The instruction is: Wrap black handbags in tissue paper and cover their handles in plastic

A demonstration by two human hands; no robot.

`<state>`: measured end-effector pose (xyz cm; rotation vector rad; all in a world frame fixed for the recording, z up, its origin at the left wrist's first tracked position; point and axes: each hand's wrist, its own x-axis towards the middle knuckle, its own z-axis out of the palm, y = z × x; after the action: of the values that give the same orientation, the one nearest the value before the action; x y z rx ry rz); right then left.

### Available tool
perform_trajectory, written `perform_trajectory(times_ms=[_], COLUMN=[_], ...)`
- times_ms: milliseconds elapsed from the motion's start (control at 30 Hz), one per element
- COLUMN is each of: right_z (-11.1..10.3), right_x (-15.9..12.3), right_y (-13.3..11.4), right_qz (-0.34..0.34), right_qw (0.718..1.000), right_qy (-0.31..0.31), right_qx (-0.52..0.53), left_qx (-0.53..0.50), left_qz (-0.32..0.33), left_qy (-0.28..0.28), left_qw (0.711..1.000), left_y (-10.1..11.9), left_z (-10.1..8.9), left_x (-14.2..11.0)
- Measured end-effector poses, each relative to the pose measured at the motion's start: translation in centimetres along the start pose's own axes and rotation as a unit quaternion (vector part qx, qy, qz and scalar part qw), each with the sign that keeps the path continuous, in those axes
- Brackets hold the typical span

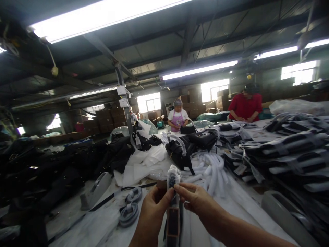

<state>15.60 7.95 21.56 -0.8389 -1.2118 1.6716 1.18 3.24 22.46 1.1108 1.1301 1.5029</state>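
My left hand [153,209] and my right hand [195,199] are both closed on a dark strap [173,206] held upright between them, low in the middle of the view. The strap's upper end is wrapped in clear plastic film [173,174], and my right fingertips pinch it just below that wrap. A brown rectangular buckle-like piece [172,226] hangs at the strap's lower part. Under my hands lies a white worktable [102,219].
Black handbags [190,144] and white paper sheets [144,161] lie ahead. Stacked wrapped straps [290,151] pile on the right, dark bags on the left. Coiled grey straps [130,209] and a tape dispenser [96,188] sit nearby. Two other people [177,118] [246,104] work beyond.
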Motion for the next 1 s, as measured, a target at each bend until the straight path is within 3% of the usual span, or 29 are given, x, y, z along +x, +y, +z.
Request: perform_trajectory(times_ms=[100,267,367,533,600,833,1000], right_z=[-0.2,-1.4,-1.6,-0.7,-0.2,1.7,2.1], right_x=[-0.7,-1.2,-1.4,-1.7,-1.7,-1.1,-0.1], right_y=[-0.9,-1.2,-0.5,0.3,0.6,2.1,3.6], right_qz=[0.008,0.096,0.073,0.021,0.000,-0.058,-0.133], right_qw=[0.998,0.964,0.952,0.961,0.969,0.985,0.987], right_qy=[-0.059,-0.080,-0.099,-0.137,-0.120,0.050,0.081], right_qx=[0.030,0.233,0.279,0.238,0.216,0.155,0.046], left_qx=[0.010,0.024,0.026,0.040,0.045,0.084,0.100], left_qz=[0.025,0.018,0.010,-0.020,-0.008,0.065,0.080], left_qy=[0.015,0.027,0.033,0.030,0.024,0.051,0.107], left_qw=[1.000,0.999,0.999,0.999,0.999,0.993,0.986], left_y=[-0.1,0.1,0.2,0.0,0.0,0.0,-0.7], left_z=[-0.2,-0.3,-0.3,-0.6,-0.7,0.4,0.9], left_x=[0.1,-0.1,-0.2,-0.1,0.0,-0.8,-1.1])
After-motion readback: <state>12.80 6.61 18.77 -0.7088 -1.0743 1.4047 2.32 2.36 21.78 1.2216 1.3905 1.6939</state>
